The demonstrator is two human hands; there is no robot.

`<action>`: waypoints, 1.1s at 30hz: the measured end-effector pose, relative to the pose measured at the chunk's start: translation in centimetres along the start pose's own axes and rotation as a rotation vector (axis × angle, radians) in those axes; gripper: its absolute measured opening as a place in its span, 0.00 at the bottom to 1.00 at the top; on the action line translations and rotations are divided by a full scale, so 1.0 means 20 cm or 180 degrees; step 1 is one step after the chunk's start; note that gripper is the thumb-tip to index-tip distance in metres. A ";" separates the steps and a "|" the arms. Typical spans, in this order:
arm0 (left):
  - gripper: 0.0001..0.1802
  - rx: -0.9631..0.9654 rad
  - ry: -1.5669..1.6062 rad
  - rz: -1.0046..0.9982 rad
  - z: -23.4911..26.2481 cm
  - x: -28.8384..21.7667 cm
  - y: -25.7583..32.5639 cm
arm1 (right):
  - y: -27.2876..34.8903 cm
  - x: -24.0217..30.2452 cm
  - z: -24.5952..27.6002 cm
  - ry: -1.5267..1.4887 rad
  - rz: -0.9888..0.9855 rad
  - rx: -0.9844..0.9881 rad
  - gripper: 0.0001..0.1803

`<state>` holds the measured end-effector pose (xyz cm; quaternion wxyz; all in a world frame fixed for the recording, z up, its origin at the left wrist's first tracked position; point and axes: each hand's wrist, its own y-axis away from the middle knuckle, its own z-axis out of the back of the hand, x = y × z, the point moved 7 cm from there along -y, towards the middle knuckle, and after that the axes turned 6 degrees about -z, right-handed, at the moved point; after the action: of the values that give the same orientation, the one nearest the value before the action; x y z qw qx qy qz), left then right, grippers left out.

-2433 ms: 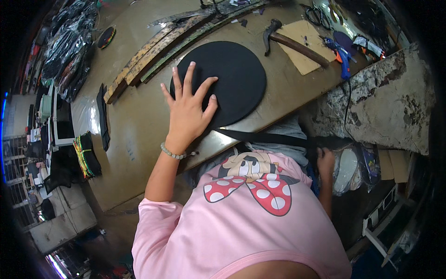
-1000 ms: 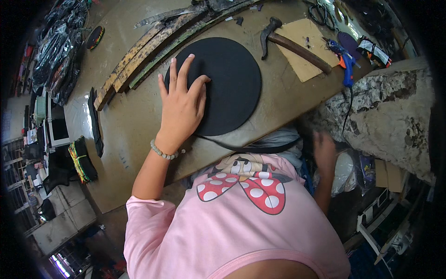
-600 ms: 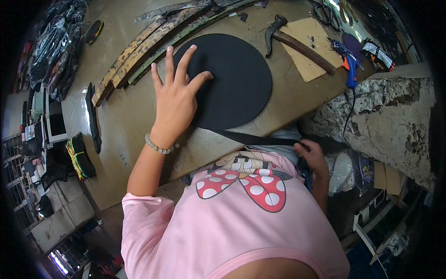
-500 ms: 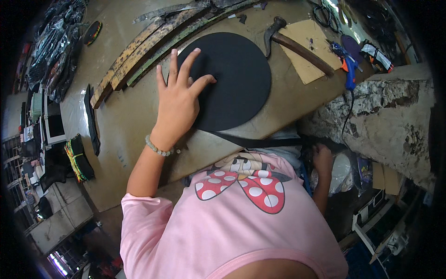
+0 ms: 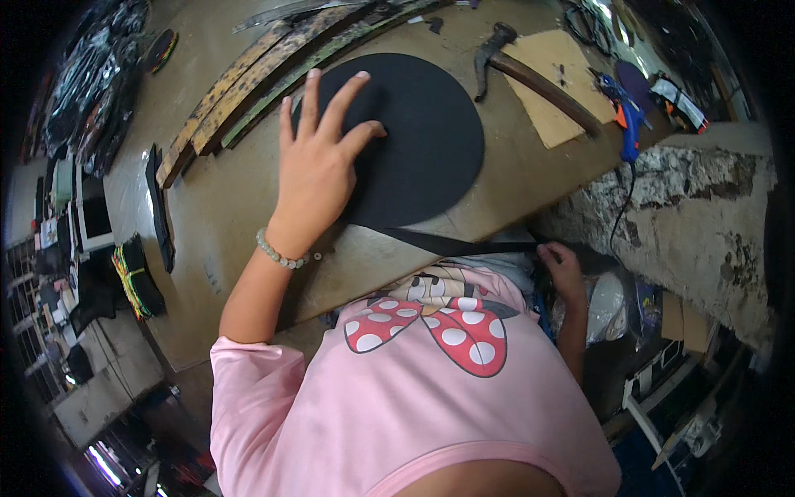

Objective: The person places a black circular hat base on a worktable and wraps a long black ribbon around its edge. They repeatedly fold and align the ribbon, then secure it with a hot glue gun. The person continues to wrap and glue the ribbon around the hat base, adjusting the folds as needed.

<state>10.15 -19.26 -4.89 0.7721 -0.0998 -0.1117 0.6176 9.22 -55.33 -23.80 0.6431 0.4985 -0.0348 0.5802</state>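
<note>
A large round black disc (image 5: 422, 141) lies flat on the brown worktable (image 5: 505, 186). My left hand (image 5: 319, 161) rests on its left part, fingers spread and nothing in them. From under the disc's near edge a black strip (image 5: 447, 245) runs out to the right, past the table edge. Off that edge, above my lap, my right hand (image 5: 563, 269) pinches the strip's far end between thumb and fingers. What the strip joins beneath the disc is hidden.
Curved wooden pieces (image 5: 248, 91) lie behind the disc at the left. A hammer (image 5: 542, 87) rests across a cardboard sheet (image 5: 530, 58) at the right, near a blue glue gun (image 5: 625, 120). Bundled straps (image 5: 138, 277) lie at the left table edge. A rough wall (image 5: 704, 207) rises at the right.
My right hand has risen slightly and drawn the strip tauter, so its pinch shows more plainly. My left hand stays spread on the disc, with scarcely any shift.
</note>
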 end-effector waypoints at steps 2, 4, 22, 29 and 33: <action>0.18 -0.0077 0.0052 0.0020 -0.01 0.01 -0.01 | -0.03 -0.14 0.11 0.0906 -0.0374 -0.0512 0.14; 0.17 -0.0125 0.0089 0.0016 -0.02 0.02 -0.02 | 0.00 -0.10 0.15 0.2059 -0.0611 -0.1087 0.16; 0.23 0.0027 0.0240 0.0015 -0.07 -0.06 -0.07 | -0.08 -0.10 0.06 0.0828 0.0272 -0.1171 0.13; 0.24 0.0078 0.0197 -0.0013 -0.04 -0.11 -0.10 | 0.23 0.74 -0.41 -0.1400 0.2541 0.2264 0.20; 0.23 0.0107 0.0107 -0.0132 -0.04 -0.12 -0.11 | -0.05 0.25 -0.22 -0.1492 0.1223 0.1140 0.14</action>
<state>11.95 -22.01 -5.18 0.7881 -0.0948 -0.0905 0.6014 9.27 -48.61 -23.59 0.3992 0.7074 -0.1724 0.5573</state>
